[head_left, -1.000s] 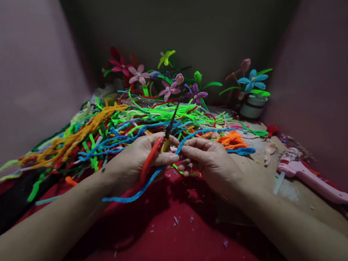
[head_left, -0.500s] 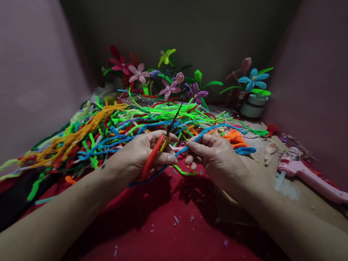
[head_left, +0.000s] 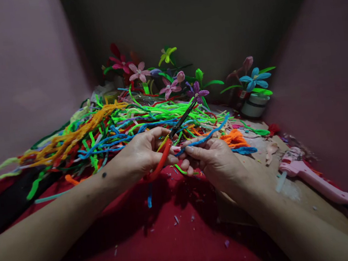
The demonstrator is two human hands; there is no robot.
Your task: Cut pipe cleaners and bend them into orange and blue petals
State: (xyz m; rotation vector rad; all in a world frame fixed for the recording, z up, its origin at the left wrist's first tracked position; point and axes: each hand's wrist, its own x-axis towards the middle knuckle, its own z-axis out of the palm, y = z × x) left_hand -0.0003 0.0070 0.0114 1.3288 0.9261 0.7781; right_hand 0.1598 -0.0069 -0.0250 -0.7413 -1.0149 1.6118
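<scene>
My left hand [head_left: 149, 152] is closed around long-nosed pliers [head_left: 181, 119] with red and yellow handles, their dark jaws pointing up and away to the right. Between the thumb and fingers of my right hand [head_left: 216, 155] is a blue pipe cleaner [head_left: 208, 137]. One end of it rises to the right past that hand. A short blue end hangs below my left hand and seems to belong to the same piece, though the fingers hide the middle. The hands almost touch, just in front of a heap of coloured pipe cleaners [head_left: 156, 111].
Pipe-cleaner flowers [head_left: 169, 87] stand behind the heap, and a blue flower [head_left: 254, 80] rises by a small pale jar [head_left: 254, 105]. On the right, a pink glue gun [head_left: 314, 177] lies on cardboard [head_left: 323, 210]. Scraps dot the red cloth [head_left: 181, 247]. Orange pipe cleaners [head_left: 236, 138] lie beyond my right hand.
The pliers have swung so their jaws reach farther right. The blue pipe cleaner's right end now points up straighter, and its other end hangs down below my left hand.
</scene>
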